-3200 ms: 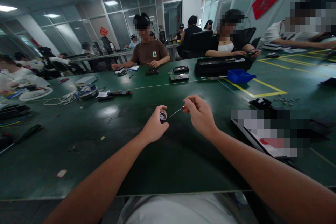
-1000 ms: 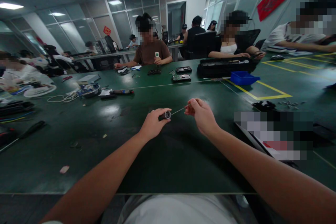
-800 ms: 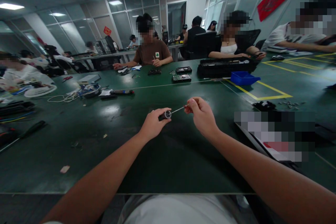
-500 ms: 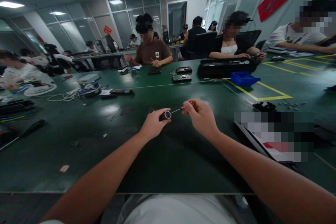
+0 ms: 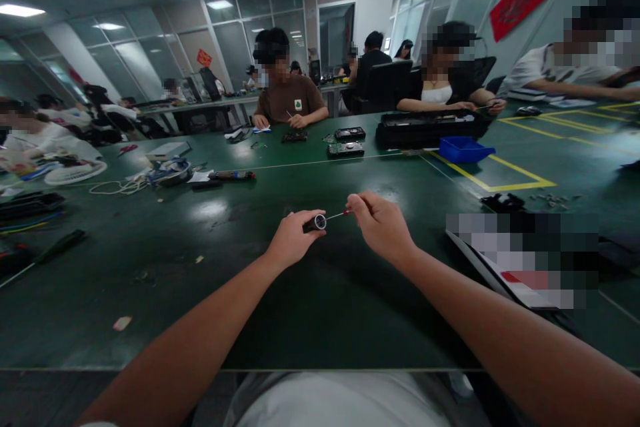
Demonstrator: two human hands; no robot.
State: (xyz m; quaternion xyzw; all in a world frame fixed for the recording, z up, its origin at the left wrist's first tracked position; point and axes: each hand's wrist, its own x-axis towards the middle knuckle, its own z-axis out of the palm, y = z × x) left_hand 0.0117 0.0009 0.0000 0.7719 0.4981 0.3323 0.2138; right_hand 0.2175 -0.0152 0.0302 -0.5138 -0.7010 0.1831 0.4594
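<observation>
My left hand (image 5: 291,238) grips a small black cylinder (image 5: 315,222) with a silver ring round its open end, which faces right and toward me. Thumb and fingers press on it from both sides. A thin screwdriver (image 5: 336,215) is in my right hand (image 5: 381,220), pinched between thumb and fingers at its red end. Its metal shaft points left, with the tip at the rim of the cylinder; whether the tip goes inside, I cannot tell. Most of the screwdriver's handle is hidden by my fingers. Both hands are above the green table (image 5: 320,320).
A laptop-like slab (image 5: 495,273) lies right of my right arm. Beyond are black parts (image 5: 503,202), loose screws (image 5: 550,200) and a blue tray (image 5: 465,150). A pen-like electric tool (image 5: 233,175) lies ahead left. Other people work across the table.
My right hand and the screwdriver have dipped slightly, the shaft now lying flatter. My left hand keeps the cylinder in nearly the same spot. A co-worker opposite has lowered a hand to the table.
</observation>
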